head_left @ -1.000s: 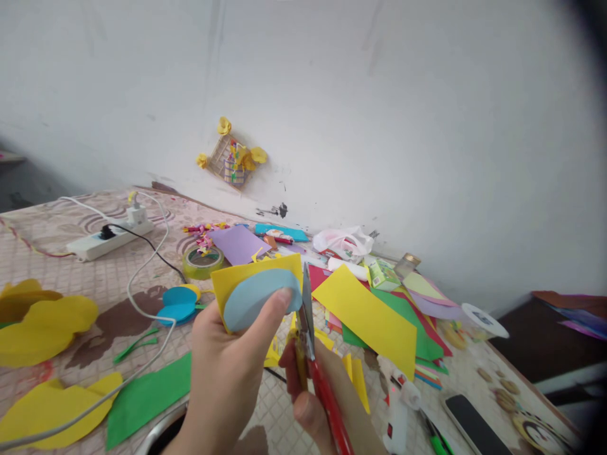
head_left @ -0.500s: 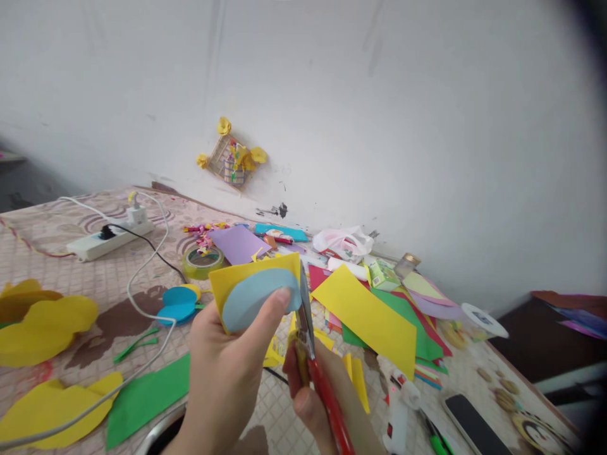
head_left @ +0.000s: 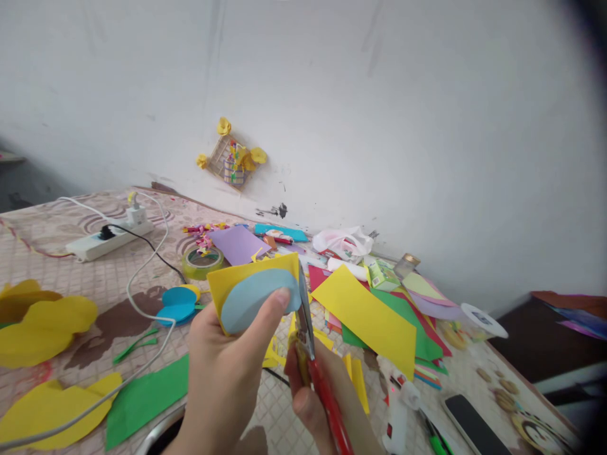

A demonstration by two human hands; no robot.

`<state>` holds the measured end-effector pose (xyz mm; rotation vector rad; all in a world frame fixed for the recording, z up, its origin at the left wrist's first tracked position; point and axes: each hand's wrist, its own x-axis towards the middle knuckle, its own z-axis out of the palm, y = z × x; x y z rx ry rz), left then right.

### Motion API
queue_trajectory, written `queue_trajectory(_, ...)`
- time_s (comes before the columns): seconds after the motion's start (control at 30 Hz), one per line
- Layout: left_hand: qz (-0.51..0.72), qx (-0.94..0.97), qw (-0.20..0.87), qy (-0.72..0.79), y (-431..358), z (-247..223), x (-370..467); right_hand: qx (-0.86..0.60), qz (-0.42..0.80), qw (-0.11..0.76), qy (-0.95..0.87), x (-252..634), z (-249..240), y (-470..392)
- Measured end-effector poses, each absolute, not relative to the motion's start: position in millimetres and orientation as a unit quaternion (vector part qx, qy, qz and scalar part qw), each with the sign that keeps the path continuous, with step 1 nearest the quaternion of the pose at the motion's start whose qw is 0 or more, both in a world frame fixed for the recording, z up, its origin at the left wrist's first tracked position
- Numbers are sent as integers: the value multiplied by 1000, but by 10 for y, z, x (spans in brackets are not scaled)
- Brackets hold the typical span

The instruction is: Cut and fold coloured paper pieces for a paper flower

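Note:
Pinched in my left hand (head_left: pixel 232 366) is a piece of yellow paper (head_left: pixel 237 273) with a light blue oval paper (head_left: pixel 256 294) laid on top. My thumb presses on the oval near its right end. My right hand (head_left: pixel 317 392) grips red-handled scissors (head_left: pixel 327 398), with the blades pointing up along the right edge of the yellow paper. Blades and paper appear to meet there, but I cannot tell how far they cut in. Yellow scraps (head_left: pixel 275 352) lie on the table below my hands.
A white power strip (head_left: pixel 111 240) with cables lies at left. Yellow paper petals (head_left: pixel 57 411) and green paper (head_left: pixel 147 401) sit near my left arm. A tape roll (head_left: pixel 203 261) is behind. Right: a yellow sheet (head_left: pixel 367 319), a glue gun (head_left: pixel 401 404) and a phone (head_left: pixel 475 424).
Almost nothing differs. My hands, the papers and the scissors have shifted only very slightly to the left.

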<state>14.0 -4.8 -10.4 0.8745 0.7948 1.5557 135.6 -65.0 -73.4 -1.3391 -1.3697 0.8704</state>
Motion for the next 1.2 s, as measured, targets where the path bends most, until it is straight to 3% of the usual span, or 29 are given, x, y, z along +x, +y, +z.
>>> queue_trajectory(1.2,661,284,623,308,-52,-106,177,-571,221,519,-596,1287,-662,-710)
